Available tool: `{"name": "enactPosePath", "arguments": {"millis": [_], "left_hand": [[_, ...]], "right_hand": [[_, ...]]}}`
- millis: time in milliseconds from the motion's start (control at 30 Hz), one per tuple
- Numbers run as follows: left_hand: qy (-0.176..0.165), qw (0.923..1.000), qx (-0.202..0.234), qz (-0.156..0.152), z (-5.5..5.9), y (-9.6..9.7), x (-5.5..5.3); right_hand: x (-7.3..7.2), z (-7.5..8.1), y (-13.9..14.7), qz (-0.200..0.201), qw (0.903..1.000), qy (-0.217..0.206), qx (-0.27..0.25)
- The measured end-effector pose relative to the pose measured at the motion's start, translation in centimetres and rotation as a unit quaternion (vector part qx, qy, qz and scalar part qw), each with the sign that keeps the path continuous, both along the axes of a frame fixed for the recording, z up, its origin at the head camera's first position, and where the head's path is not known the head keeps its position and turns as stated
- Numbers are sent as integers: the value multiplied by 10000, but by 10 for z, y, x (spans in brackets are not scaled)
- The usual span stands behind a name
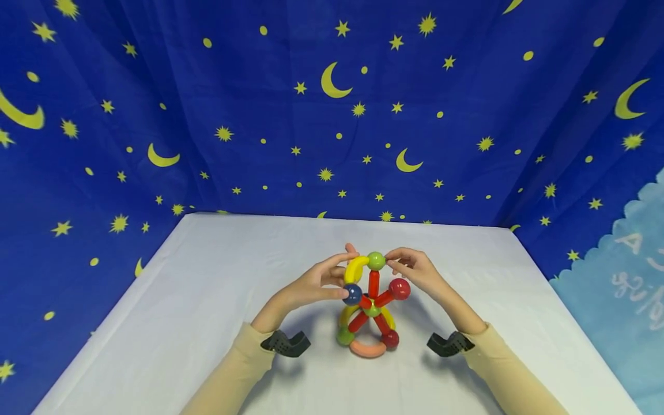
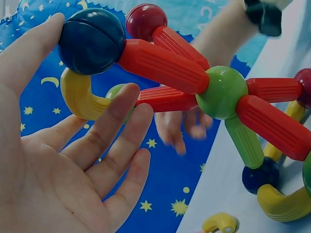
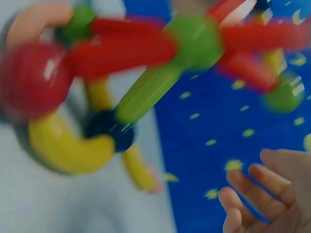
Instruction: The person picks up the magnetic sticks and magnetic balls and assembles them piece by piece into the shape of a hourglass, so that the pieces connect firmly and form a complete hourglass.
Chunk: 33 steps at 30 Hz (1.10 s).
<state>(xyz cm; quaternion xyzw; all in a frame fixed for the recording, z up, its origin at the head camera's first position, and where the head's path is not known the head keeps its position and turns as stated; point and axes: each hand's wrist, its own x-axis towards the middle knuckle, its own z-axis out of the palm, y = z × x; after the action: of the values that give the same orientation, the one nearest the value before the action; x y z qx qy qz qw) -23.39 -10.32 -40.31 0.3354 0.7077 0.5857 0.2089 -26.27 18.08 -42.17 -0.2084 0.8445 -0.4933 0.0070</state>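
A toy structure of coloured balls and magnetic-looking rods stands on the table. A light green ball tops its upright red rod; a yellow curved rod runs from that ball to a blue ball. My left hand pinches this corner, thumb on the blue ball and index finger at the yellow curved rod; its other fingers extend loosely. Beside the top ball is my right hand, fingers loosely bent and holding nothing. In the right wrist view a gap separates it from the green ball.
Red rods join a central green ball to outer balls, including a red ball. A salmon curved rod lies along the base. Another salmon piece shows behind my left hand. A starry blue curtain backs the white table.
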Motion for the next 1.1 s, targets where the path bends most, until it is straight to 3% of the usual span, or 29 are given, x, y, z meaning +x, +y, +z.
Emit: {"name": "enactPosePath", "arguments": {"millis": [100, 267, 500, 667, 767, 900, 1000, 1100], "left_hand": [[-21, 10000, -47, -7, 0, 0, -1], [40, 9999, -92, -38, -1, 0, 0], [114, 9999, -36, -79, 0, 0, 0], [114, 9999, -24, -99, 0, 1, 0], [98, 9999, -23, -92, 0, 1, 0], [93, 9999, -34, -50, 1, 1, 2], [89, 9999, -9, -46, 2, 1, 3], [94, 9999, 23, -48, 3, 1, 3]], "right_hand": [[-19, -13, -5, 469, 9983, -353, -36], [-36, -33, -15, 1355, 9885, -642, -213], [-45, -46, -29, 1889, 9788, -774, -151], [-48, -55, -34, 2331, 9699, -566, -416], [-45, -58, -34, 1921, 9796, -472, -357], [-38, -58, -34, 690, 9963, -485, 141], [-35, -58, -33, 30, 9985, -231, 500], [-33, -56, -29, -306, 9965, 166, 754]]}}
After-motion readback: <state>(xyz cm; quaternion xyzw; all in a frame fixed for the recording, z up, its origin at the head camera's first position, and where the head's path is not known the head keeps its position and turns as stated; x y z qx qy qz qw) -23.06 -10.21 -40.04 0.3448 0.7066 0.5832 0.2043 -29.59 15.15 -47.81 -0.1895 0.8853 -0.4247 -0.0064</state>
